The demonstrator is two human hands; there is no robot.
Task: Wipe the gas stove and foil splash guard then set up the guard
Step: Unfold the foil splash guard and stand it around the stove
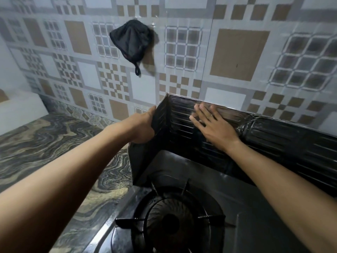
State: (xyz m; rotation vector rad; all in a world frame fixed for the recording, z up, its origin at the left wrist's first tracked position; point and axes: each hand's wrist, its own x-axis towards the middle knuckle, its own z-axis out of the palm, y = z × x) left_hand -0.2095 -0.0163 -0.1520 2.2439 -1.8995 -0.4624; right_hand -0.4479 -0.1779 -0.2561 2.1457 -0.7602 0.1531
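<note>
The dark ribbed foil splash guard (pixel 273 141) stands upright behind the gas stove (pixel 242 201), against the tiled wall. Its left panel is folded forward beside the burner (pixel 169 221). My left hand (pixel 144 126) grips the front edge of that left panel, thumb inside and fingers round the outside. My right hand (pixel 211 125) lies flat with spread, straight fingers pressed against the back panel near its top edge; its fingertips are blurred.
A black cloth pouch (pixel 131 42) hangs on the patterned tiled wall above. A marbled countertop (pixel 54 143) stretches to the left of the stove. A white block (pixel 20 108) sits at the far left corner.
</note>
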